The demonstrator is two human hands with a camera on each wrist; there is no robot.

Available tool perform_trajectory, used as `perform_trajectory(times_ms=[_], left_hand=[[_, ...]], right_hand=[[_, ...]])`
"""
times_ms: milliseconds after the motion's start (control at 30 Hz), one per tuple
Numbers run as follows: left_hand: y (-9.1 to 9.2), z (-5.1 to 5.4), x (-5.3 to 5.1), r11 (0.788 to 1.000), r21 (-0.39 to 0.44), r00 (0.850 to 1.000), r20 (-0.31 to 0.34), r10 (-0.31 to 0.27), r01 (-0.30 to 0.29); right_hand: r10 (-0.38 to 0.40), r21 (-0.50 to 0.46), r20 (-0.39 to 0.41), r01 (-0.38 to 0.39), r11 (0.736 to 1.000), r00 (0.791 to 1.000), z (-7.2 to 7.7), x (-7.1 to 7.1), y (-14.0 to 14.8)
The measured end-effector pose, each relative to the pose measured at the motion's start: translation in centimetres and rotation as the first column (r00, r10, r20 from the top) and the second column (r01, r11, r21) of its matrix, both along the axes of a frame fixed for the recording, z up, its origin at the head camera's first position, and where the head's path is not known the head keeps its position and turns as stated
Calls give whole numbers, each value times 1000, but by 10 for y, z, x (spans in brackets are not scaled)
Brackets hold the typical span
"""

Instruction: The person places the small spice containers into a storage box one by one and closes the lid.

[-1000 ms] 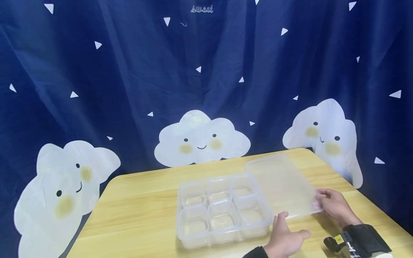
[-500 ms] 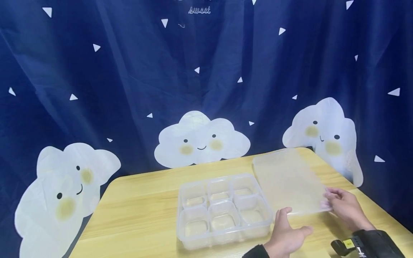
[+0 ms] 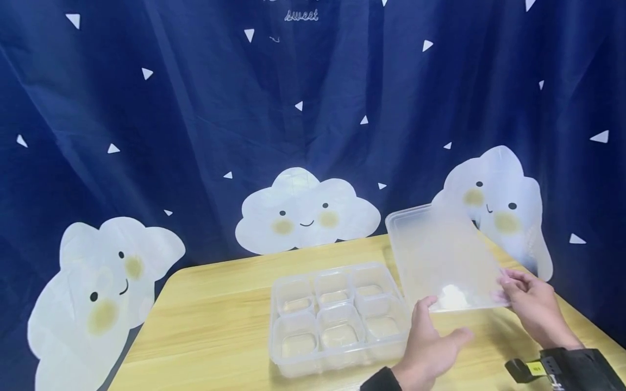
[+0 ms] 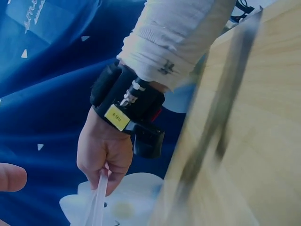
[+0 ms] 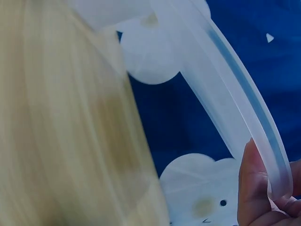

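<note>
A translucent plastic lid point(image 3: 440, 260) is tilted up at the right of the table, its far edge raised against the curtain. My right hand point(image 3: 535, 307) pinches its right edge between thumb and fingers; the right wrist view shows the lid's rim point(image 5: 249, 103) in that grip. My left hand point(image 3: 430, 347) has thumb and index finger spread beside the lid's near-left corner; whether a fingertip touches it I cannot tell. Left of the lid sits a clear storage box point(image 3: 337, 355) with several bare compartments. The left wrist view catches only a fingertip point(image 4: 11, 177) of the left hand.
The wooden table point(image 3: 205, 320) extends left of the box, and its right edge runs close under the right forearm. A dark blue curtain point(image 3: 205, 108) with white clouds hangs behind it. A black strap with a camera point(image 3: 533, 369) is on the right wrist.
My right hand has moved right and slightly up with the lid. Lying low beside the box before, the lid is now lifted and tilted upward. My left hand has shifted only slightly.
</note>
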State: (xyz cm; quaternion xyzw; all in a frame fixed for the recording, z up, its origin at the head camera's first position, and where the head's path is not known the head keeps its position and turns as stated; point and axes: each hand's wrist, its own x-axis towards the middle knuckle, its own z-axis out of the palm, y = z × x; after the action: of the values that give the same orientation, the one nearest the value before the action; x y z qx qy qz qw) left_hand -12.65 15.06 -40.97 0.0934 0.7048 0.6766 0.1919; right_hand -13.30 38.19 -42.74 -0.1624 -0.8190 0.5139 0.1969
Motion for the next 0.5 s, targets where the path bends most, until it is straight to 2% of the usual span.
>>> perform_trajectory(times_ms=[100, 200, 267, 333, 433, 500], left_hand=[[-5, 4, -2, 999, 45, 1000, -2, 25, -25], [-11, 7, -5, 994, 101, 999, 10, 47, -48], [-14, 9, -9, 989, 133, 998, 15, 54, -56], [-18, 12, -12, 985, 161, 998, 19, 56, -58], [-24, 15, -17, 980, 192, 998, 7, 60, -60], [-29, 18, -20, 979, 198, 998, -24, 59, -53]], right_hand=[[4, -39, -59, -6, 999, 998, 5, 1, -5], [52, -174, -157, -79, 982, 986, 9, 2, -8], [89, -275, -230, -153, 949, 969, 13, 2, -11], [116, -328, -286, -211, 921, 951, 16, 2, -15], [160, -359, -365, -297, 885, 917, 22, 2, -23], [177, -357, -407, -334, 872, 896, 27, 2, -29]])
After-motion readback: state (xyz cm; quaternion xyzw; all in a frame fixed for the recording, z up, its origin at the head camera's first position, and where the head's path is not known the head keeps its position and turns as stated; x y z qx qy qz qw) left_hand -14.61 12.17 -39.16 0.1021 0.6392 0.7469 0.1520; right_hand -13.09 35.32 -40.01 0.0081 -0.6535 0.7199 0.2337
